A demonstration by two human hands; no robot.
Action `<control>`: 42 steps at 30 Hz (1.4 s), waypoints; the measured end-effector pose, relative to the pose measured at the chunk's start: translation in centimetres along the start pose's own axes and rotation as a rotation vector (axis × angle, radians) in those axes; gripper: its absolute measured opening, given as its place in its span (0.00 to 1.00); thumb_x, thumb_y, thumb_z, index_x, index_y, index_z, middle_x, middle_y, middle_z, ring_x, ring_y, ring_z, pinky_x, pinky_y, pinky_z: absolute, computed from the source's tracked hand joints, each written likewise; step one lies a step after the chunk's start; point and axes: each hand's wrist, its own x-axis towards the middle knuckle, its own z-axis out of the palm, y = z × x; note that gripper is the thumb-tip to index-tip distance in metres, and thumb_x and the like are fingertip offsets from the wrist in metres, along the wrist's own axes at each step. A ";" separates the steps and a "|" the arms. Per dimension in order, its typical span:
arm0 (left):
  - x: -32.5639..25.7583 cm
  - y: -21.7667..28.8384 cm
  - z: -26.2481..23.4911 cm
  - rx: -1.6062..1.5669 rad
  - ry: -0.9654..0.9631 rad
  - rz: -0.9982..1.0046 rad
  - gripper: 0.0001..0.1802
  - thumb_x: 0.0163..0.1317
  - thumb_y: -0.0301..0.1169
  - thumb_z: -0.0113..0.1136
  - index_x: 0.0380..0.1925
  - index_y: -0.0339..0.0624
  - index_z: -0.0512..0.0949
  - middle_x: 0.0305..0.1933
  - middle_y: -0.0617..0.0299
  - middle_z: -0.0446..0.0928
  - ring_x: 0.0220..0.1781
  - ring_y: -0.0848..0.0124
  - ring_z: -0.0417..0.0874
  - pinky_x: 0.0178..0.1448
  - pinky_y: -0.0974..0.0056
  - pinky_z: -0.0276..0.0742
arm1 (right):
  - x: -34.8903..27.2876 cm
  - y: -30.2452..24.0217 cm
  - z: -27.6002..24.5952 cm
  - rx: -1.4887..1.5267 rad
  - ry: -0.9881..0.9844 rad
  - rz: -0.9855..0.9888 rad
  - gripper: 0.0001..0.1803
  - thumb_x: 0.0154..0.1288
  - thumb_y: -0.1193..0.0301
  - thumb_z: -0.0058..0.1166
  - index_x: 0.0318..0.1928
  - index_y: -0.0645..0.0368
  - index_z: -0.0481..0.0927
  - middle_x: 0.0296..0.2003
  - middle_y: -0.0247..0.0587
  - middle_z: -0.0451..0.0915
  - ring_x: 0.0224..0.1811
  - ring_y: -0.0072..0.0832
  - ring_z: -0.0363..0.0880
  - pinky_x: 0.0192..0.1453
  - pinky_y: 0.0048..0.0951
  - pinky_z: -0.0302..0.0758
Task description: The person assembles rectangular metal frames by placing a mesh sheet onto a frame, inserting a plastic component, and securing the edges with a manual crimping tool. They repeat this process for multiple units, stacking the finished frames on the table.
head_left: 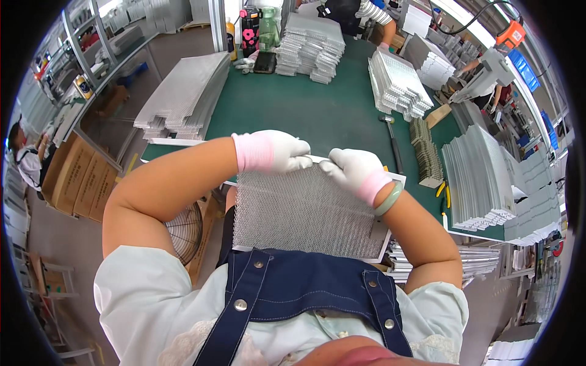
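A square metal mesh filter panel (305, 213) in a thin white frame lies in front of me at the near edge of the green table (305, 110). My left hand (278, 151), in a white glove with a pink cuff, pinches the panel's far edge strip. My right hand (354, 171), gloved the same way with a green bangle on the wrist, grips that same far edge just to the right. Both hands sit close together on the frame strip.
Stacks of mesh panels stand at the left (183, 97), far middle (311, 46), far right (397, 85) and right (482, 177). A hammer (392, 137) lies right of my hands. Bottles (259, 27) stand at the far edge. Other people work nearby.
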 end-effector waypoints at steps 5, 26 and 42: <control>-0.4 0.1 2.0 0.245 0.275 0.085 0.18 0.69 0.46 0.51 0.34 0.42 0.76 0.24 0.52 0.79 0.30 0.50 0.82 0.37 0.51 0.78 | -0.9 -0.3 1.5 -0.121 0.206 -0.023 0.21 0.69 0.52 0.51 0.31 0.57 0.76 0.27 0.48 0.80 0.32 0.46 0.81 0.37 0.45 0.76; -1.0 -2.0 1.9 0.002 0.028 0.017 0.17 0.72 0.42 0.48 0.43 0.38 0.75 0.39 0.45 0.79 0.45 0.49 0.80 0.50 0.53 0.74 | 2.2 -1.3 2.9 0.121 0.011 -0.119 0.18 0.72 0.56 0.46 0.39 0.57 0.79 0.31 0.47 0.82 0.37 0.47 0.82 0.44 0.44 0.77; -10.5 2.8 3.6 -0.133 -0.123 -0.366 0.27 0.67 0.50 0.54 0.42 0.30 0.79 0.38 0.45 0.81 0.41 0.50 0.82 0.48 0.53 0.76 | -2.0 7.8 2.4 0.564 0.083 0.347 0.20 0.72 0.59 0.49 0.49 0.65 0.79 0.36 0.47 0.82 0.42 0.35 0.81 0.49 0.33 0.75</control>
